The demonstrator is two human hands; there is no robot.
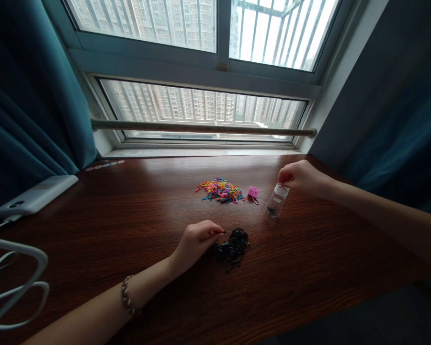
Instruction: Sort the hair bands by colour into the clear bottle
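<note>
My left hand is closed in a pinch at the left edge of a tangled pile of small black hair ties. A bit of black, which looks like one hair tie, shows at its fingertips. My right hand has its fingers pinched together at the mouth of a small clear bottle. What those fingers hold, if anything, is hidden. Several small black bands lie at the bottom of the bottle, which appears tilted. Beside it is a pink cap with a loop.
A heap of multicoloured hair ties lies left of the pink cap. On the far left are a white power bank and a looped white cable. A window with a horizontal rail stands behind the brown wooden table.
</note>
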